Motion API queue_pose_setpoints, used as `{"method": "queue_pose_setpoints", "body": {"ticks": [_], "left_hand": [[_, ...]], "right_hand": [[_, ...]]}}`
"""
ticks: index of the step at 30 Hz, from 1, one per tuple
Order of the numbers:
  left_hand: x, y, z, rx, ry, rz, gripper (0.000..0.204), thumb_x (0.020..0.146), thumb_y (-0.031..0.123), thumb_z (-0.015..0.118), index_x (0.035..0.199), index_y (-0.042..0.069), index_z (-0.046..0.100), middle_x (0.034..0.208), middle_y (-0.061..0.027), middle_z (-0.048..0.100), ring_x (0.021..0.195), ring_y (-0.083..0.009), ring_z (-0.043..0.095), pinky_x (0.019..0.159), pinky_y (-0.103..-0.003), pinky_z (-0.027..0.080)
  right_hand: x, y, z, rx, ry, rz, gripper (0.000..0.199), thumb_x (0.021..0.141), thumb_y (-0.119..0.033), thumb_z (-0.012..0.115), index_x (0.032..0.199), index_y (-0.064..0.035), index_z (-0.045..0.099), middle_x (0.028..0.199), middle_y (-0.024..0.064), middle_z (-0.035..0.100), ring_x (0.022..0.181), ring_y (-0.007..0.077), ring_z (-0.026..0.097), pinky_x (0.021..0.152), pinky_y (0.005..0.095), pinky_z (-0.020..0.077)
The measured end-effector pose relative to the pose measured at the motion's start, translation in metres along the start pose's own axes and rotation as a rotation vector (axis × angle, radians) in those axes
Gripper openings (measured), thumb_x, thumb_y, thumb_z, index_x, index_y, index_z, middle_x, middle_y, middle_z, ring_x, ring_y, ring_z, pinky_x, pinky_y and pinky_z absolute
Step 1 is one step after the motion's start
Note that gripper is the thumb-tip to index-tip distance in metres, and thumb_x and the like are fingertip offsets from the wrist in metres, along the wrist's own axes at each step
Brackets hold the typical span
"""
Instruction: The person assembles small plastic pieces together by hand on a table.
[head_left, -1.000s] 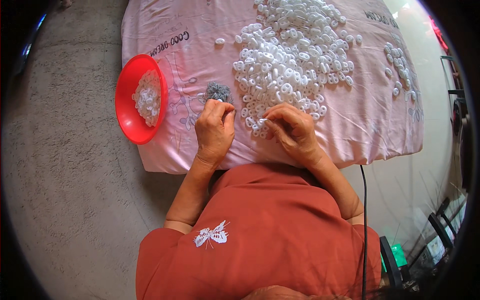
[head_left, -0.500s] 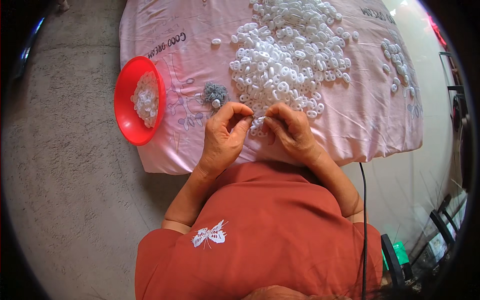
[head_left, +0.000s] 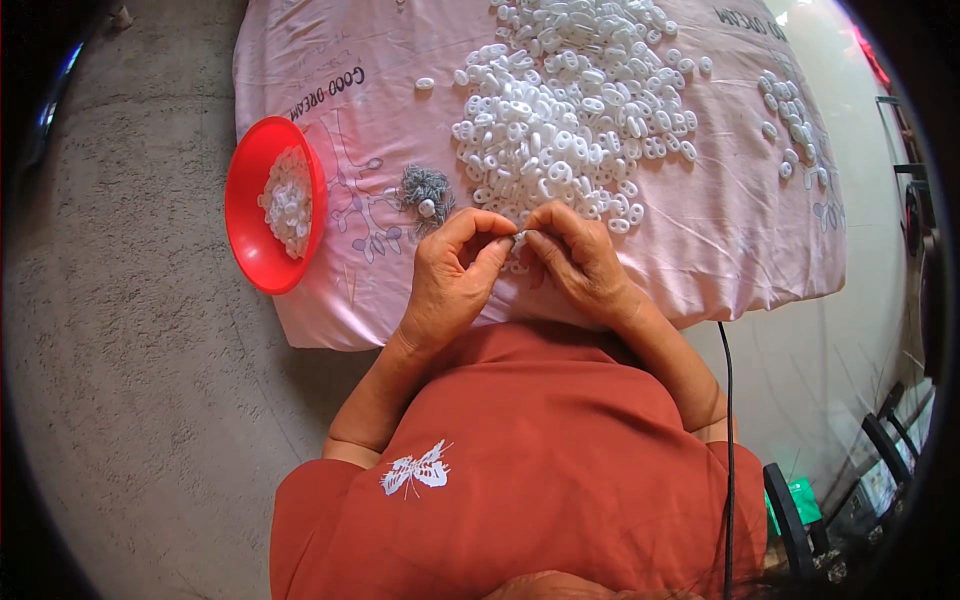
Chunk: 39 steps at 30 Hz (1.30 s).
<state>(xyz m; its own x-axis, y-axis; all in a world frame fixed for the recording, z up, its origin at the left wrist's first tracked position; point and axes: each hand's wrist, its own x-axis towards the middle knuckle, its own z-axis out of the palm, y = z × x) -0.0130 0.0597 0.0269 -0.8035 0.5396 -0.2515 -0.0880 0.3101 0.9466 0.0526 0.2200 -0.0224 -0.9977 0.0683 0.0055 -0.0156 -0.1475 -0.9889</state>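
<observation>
My left hand (head_left: 450, 272) and my right hand (head_left: 588, 262) meet fingertip to fingertip at the table's near side. The right thumb and forefinger pinch a small white piece (head_left: 519, 240), seemingly one of the oval two-holed plastic pieces, mostly hidden by the fingers. Closed in a pinch at its edge are my left fingertips; what they hold is too small to make out. Just beyond lies a large heap of white two-holed pieces (head_left: 560, 130). Left of it sits a tangled pile of small grey pieces (head_left: 425, 186), one white piece resting on it.
A red bowl (head_left: 245, 235), partly filled with white pieces (head_left: 288, 205), stands tilted at the table's left edge. Several white pieces (head_left: 795, 118) lie apart on the right. A pink printed cloth (head_left: 740, 220) covers the table. A black cable (head_left: 730, 440) runs down my right side.
My fingertips have drawn closer together, with the left thumb and forefinger now touching the right ones around the small white piece. The view has shifted slightly.
</observation>
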Motion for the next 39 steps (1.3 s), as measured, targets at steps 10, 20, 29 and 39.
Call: {"method": "queue_pose_setpoints", "body": {"ticks": [10, 20, 29, 39], "left_hand": [[0.003, 0.006, -0.006, -0.035, -0.049, -0.078, 0.011, 0.09, -0.002, 0.056, 0.099, -0.001, 0.061, 0.084, 0.0012, 0.062, 0.078, -0.0044, 0.058, 0.071, -0.019, 0.048], [0.005, 0.004, -0.011, -0.005, -0.09, -0.068, 0.011, 0.089, -0.002, 0.057, 0.099, -0.002, 0.062, 0.089, -0.0002, 0.063, 0.081, -0.0042, 0.058, 0.071, -0.019, 0.048], [0.009, 0.004, -0.014, -0.006, -0.112, -0.06, 0.012, 0.088, -0.003, 0.057, 0.1, -0.002, 0.06, 0.088, -0.0002, 0.062, 0.082, -0.0047, 0.057, 0.072, -0.02, 0.048], [0.013, 0.005, -0.019, 0.08, -0.172, 0.025, 0.017, 0.087, -0.003, 0.058, 0.104, 0.0, 0.057, 0.087, -0.0014, 0.061, 0.082, -0.0064, 0.058, 0.074, -0.022, 0.049]], "right_hand": [[-0.001, -0.001, -0.001, 0.02, -0.027, 0.035, 0.002, 0.095, -0.002, 0.051, 0.096, 0.0001, 0.052, 0.07, 0.0046, 0.059, 0.058, 0.0094, 0.058, 0.053, 0.0237, 0.0464], [0.0, 0.002, -0.001, -0.03, -0.048, 0.001, 0.003, 0.094, -0.002, 0.053, 0.095, 0.0006, 0.054, 0.069, 0.0047, 0.059, 0.058, 0.0092, 0.057, 0.053, 0.0245, 0.0466], [0.001, -0.001, -0.001, -0.08, -0.033, 0.0, 0.003, 0.091, -0.002, 0.055, 0.09, 0.0003, 0.054, 0.066, 0.0107, 0.06, 0.058, 0.0183, 0.061, 0.054, 0.0307, 0.0473], [0.0, -0.003, -0.001, -0.079, -0.056, 0.026, 0.003, 0.09, -0.003, 0.056, 0.09, 0.0001, 0.055, 0.067, 0.0121, 0.06, 0.059, 0.0209, 0.061, 0.055, 0.0319, 0.0464]]}}
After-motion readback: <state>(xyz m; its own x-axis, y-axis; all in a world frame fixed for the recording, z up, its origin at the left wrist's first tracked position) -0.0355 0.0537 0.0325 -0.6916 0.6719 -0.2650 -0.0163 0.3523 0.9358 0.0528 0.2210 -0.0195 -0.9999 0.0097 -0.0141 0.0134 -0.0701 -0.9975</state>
